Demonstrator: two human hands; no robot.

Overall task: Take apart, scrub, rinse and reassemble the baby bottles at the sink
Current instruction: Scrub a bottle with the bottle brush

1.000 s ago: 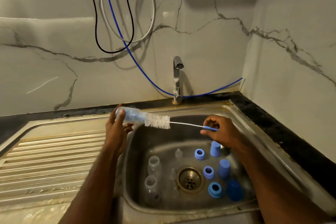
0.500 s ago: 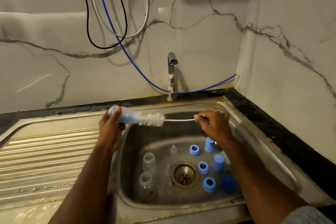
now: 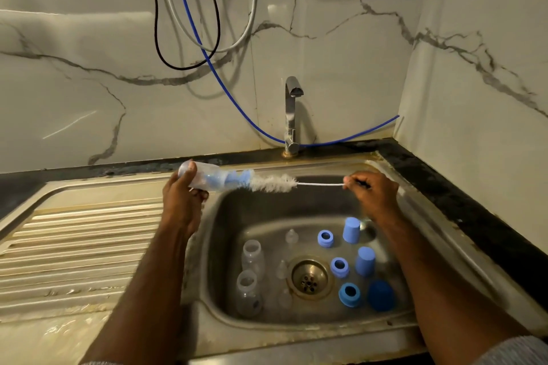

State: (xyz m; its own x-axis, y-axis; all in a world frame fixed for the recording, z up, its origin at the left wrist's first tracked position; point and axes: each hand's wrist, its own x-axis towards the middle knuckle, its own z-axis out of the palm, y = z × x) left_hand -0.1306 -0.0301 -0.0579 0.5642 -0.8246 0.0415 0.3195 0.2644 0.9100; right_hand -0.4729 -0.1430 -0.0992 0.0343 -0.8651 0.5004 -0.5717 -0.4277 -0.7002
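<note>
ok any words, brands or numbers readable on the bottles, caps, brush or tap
No text can be read in this picture.
Held bottle: no markings legible.
Bottles in the sink: a dark mark low on the near one, too small and blurred to read.
Blue caps, brush, tap: no lettering visible.
</note>
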